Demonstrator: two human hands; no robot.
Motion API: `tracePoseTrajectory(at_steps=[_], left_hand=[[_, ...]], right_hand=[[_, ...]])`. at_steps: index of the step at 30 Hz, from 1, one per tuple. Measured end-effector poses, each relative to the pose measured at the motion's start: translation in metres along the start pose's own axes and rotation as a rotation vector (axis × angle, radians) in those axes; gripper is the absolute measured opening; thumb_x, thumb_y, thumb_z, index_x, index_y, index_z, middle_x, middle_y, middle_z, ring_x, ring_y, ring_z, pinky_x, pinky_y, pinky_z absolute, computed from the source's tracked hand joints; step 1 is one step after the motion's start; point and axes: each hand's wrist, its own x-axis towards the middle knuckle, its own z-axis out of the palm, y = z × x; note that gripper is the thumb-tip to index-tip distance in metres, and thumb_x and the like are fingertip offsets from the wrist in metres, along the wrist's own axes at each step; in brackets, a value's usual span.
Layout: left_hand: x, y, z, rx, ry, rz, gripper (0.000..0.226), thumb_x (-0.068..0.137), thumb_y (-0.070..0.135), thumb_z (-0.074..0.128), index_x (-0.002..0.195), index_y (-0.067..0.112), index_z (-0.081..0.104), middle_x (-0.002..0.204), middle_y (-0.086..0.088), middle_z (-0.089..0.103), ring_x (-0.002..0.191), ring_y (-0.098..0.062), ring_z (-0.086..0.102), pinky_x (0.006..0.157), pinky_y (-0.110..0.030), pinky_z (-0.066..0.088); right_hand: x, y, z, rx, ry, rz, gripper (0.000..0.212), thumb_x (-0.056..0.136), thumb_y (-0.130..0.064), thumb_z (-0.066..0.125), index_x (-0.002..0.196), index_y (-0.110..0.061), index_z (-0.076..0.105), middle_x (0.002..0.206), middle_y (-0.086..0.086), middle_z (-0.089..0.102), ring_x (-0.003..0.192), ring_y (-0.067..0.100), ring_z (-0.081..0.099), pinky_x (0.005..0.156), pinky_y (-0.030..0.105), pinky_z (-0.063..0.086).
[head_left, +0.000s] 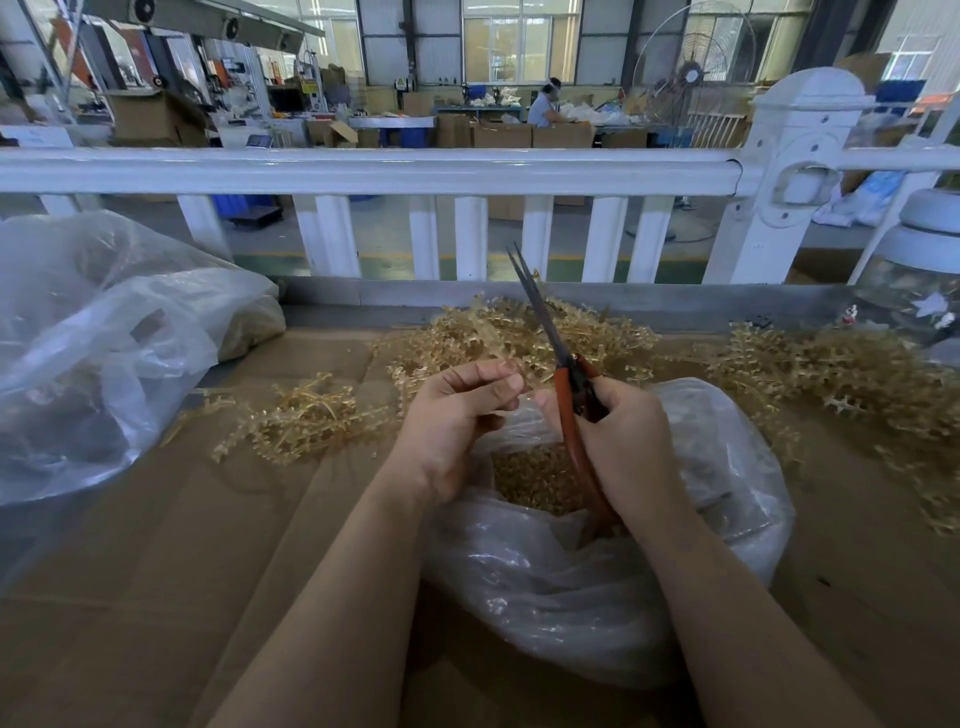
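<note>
A worker's right hand (623, 441) grips orange-handled scissors (563, 395) over a cardboard-covered workbench (208, 545), the blades nearly closed and pointing up and away. The left hand (452, 421), fingers curled, pinches a thin golden plastic sprig (527, 371) just beside the blades, above an open clear bag (597, 597) of cut gold pieces (535, 478). Loose sprigs (467, 332) lie heaped behind.

1. left hand (457, 415): bare, short plain nails showing.
2. right hand (618, 441): bare, knuckles up.
3. 2 forearms (332, 597): bare to the frame edge, sleeves out of view.
</note>
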Motion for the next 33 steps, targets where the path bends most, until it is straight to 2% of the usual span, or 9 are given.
tracePoseTrajectory(at_steps=[5, 8, 13, 18, 20, 23, 28, 31, 33], left_hand=[[0.0003, -0.003, 0.0022, 0.08, -0.013, 0.005, 0.025, 0.083, 0.002, 0.069, 0.065, 0.019, 0.073, 0.063, 0.011, 0.064, 0.056, -0.001, 0.05, 0.063, -0.025, 0.034], [0.0001, -0.0042, 0.0032, 0.076, -0.037, -0.009, 0.02, 0.082, 0.003, 0.07, 0.069, 0.018, 0.073, 0.063, 0.009, 0.065, 0.052, 0.001, 0.05, 0.061, -0.025, 0.032], [-0.0014, -0.0033, 0.0033, 0.068, -0.082, -0.029, 0.003, 0.067, 0.018, 0.076, 0.069, 0.021, 0.075, 0.065, 0.01, 0.066, 0.056, 0.0, 0.052, 0.064, -0.025, 0.035], [-0.0008, -0.0053, 0.0025, 0.026, -0.122, -0.04, 0.009, 0.063, 0.015, 0.079, 0.07, 0.02, 0.077, 0.076, 0.004, 0.073, 0.065, -0.007, 0.061, 0.069, -0.026, 0.043], [0.0002, -0.0046, 0.0015, -0.003, -0.149, -0.05, 0.013, 0.065, 0.009, 0.08, 0.069, 0.021, 0.076, 0.078, 0.003, 0.073, 0.065, -0.007, 0.063, 0.063, -0.02, 0.048], [0.001, -0.0024, -0.0018, 0.006, -0.154, -0.075, 0.011, 0.07, 0.011, 0.078, 0.071, 0.021, 0.073, 0.075, 0.003, 0.069, 0.062, -0.006, 0.056, 0.055, -0.018, 0.04], [0.0024, -0.0031, -0.0029, 0.004, -0.073, -0.057, 0.01, 0.072, 0.022, 0.075, 0.072, 0.014, 0.069, 0.072, -0.003, 0.071, 0.06, -0.007, 0.059, 0.054, -0.016, 0.043], [0.0018, -0.0035, -0.0016, 0.021, -0.042, -0.007, 0.008, 0.071, 0.019, 0.076, 0.07, 0.013, 0.072, 0.071, -0.004, 0.072, 0.06, -0.007, 0.061, 0.055, -0.016, 0.046], [0.0017, -0.0031, -0.0011, 0.026, -0.02, 0.05, 0.006, 0.073, 0.018, 0.076, 0.068, 0.014, 0.074, 0.071, -0.003, 0.071, 0.06, -0.006, 0.06, 0.056, -0.016, 0.048]], right_hand=[[-0.001, -0.0015, 0.0027, 0.114, -0.047, 0.023, 0.025, 0.087, -0.037, 0.075, 0.07, -0.019, 0.07, 0.062, -0.008, 0.069, 0.054, 0.005, 0.062, 0.053, 0.023, 0.05], [-0.0013, -0.0021, 0.0041, 0.134, -0.048, 0.037, 0.023, 0.086, -0.037, 0.076, 0.074, -0.017, 0.071, 0.065, -0.007, 0.07, 0.057, 0.007, 0.063, 0.056, 0.026, 0.052], [-0.0026, -0.0021, 0.0031, 0.222, -0.03, 0.023, 0.019, 0.086, -0.029, 0.077, 0.072, -0.019, 0.07, 0.059, -0.01, 0.068, 0.05, 0.0, 0.059, 0.048, 0.013, 0.044], [-0.0002, -0.0034, -0.0014, 0.246, -0.022, 0.007, 0.011, 0.087, -0.021, 0.075, 0.076, -0.022, 0.071, 0.067, -0.008, 0.071, 0.056, 0.001, 0.062, 0.053, 0.014, 0.049], [-0.0003, -0.0036, -0.001, 0.224, -0.032, 0.007, 0.013, 0.087, -0.021, 0.075, 0.075, -0.022, 0.071, 0.066, -0.01, 0.07, 0.056, -0.001, 0.062, 0.052, 0.012, 0.047], [-0.0011, -0.0038, -0.0003, 0.19, -0.048, 0.002, 0.015, 0.09, -0.023, 0.073, 0.076, -0.019, 0.071, 0.063, -0.009, 0.069, 0.055, -0.001, 0.059, 0.053, 0.013, 0.044], [-0.0026, -0.0051, -0.0011, 0.147, -0.024, -0.021, 0.013, 0.09, -0.023, 0.073, 0.082, -0.012, 0.071, 0.07, 0.001, 0.069, 0.067, 0.016, 0.064, 0.064, 0.036, 0.053], [-0.0029, -0.0054, -0.001, 0.101, 0.003, -0.038, 0.016, 0.089, -0.028, 0.073, 0.075, -0.02, 0.068, 0.063, -0.012, 0.066, 0.06, 0.005, 0.06, 0.058, 0.027, 0.046], [-0.003, -0.0036, -0.001, 0.03, 0.033, -0.043, 0.023, 0.089, -0.037, 0.071, 0.072, -0.021, 0.066, 0.06, -0.012, 0.063, 0.059, 0.006, 0.058, 0.057, 0.028, 0.044]])
